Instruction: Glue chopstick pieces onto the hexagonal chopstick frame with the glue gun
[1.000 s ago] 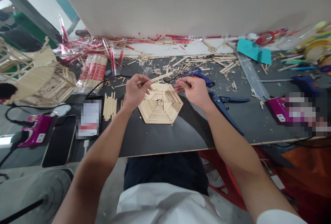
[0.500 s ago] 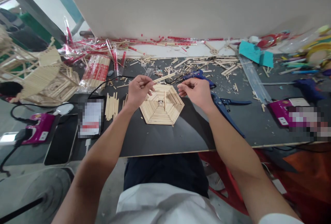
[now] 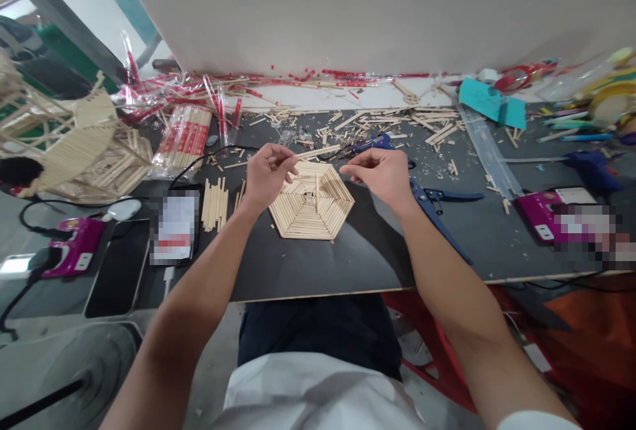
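My left hand [image 3: 271, 175] pinches one end of a thin wooden stick [image 3: 320, 151], which points right above the panel's far edge. Beneath lies a many-sided panel [image 3: 311, 221] built of wooden sticks in rings around a small centre, with one stick [image 3: 318, 186] set across them. My right hand [image 3: 380, 175] hovers past the panel's right side, thumb and fingertips pressed together; whatever is between them is too small to make out. Just behind that hand rests a blue glue gun [image 3: 372, 144]. Blue-handled cutters [image 3: 440, 218] lie to its right.
Cut sticks [image 3: 214, 205] are lined up left of the panel, beside a phone [image 3: 173, 226]. Wood scraps [image 3: 342, 124] litter the back of the dark table. Wrapped chopsticks [image 3: 183, 135] and a stick-built model [image 3: 74, 145] stand left. Purple power strips [image 3: 79, 244] sit at both sides.
My right hand has shifted slightly right, its fingertips drawing closer together. The stick in my left hand has tilted a little lower at its right end. The panel stays put.
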The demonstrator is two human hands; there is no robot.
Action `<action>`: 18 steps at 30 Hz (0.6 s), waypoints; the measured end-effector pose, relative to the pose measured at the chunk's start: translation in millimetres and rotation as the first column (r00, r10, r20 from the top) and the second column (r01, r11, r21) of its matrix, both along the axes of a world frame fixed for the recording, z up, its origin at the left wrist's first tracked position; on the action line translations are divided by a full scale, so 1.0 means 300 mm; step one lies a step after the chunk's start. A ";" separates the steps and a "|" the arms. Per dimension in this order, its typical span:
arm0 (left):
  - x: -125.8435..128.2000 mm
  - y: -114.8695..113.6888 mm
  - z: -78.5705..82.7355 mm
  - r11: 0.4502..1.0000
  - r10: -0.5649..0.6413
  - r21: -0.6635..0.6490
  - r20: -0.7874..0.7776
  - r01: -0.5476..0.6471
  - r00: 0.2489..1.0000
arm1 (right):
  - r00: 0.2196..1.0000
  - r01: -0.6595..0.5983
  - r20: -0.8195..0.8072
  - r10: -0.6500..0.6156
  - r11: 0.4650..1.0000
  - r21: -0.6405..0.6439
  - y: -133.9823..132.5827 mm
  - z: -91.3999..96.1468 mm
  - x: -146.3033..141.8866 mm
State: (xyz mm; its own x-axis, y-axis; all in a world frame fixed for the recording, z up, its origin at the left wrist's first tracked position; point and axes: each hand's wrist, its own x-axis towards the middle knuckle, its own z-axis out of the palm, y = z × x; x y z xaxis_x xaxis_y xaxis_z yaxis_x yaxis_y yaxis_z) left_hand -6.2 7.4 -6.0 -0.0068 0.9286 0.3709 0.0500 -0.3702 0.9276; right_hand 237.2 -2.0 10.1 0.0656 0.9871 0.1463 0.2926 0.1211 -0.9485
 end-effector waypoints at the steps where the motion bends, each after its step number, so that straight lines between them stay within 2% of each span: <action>1: 0.001 -0.002 0.002 1.000 -0.003 0.001 -0.001 0.003 1.000 | 1.000 -0.003 -0.012 0.003 1.000 -0.004 0.003 -0.004 0.002; 5: 0.005 -0.008 0.009 1.000 -0.003 -0.031 -0.008 0.003 1.000 | 0.995 -0.080 -0.049 0.084 0.994 0.071 0.019 -0.034 0.012; 10: 0.006 -0.006 0.008 0.996 -0.004 -0.086 0.000 0.004 1.000 | 0.981 -0.127 0.175 0.087 0.966 0.227 0.011 -0.021 0.014; 14: 0.011 -0.008 0.012 0.995 -0.022 -0.100 -0.001 0.022 1.000 | 0.976 -0.181 0.164 0.146 0.959 0.220 -0.013 0.003 -0.009; 18: 0.020 -0.016 0.028 0.993 -0.067 -0.102 -0.001 0.066 0.998 | 0.981 -0.194 0.053 0.188 0.968 0.156 -0.029 0.001 -0.041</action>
State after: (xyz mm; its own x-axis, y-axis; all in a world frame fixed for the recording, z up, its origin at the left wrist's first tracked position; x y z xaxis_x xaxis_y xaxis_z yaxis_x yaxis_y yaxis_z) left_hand 0.0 2.4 2.4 0.0577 0.9600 0.2741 0.0328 -0.2763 0.9605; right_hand 225.0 -10.8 10.4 -0.1302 0.9444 0.3021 0.2839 0.3274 -0.9012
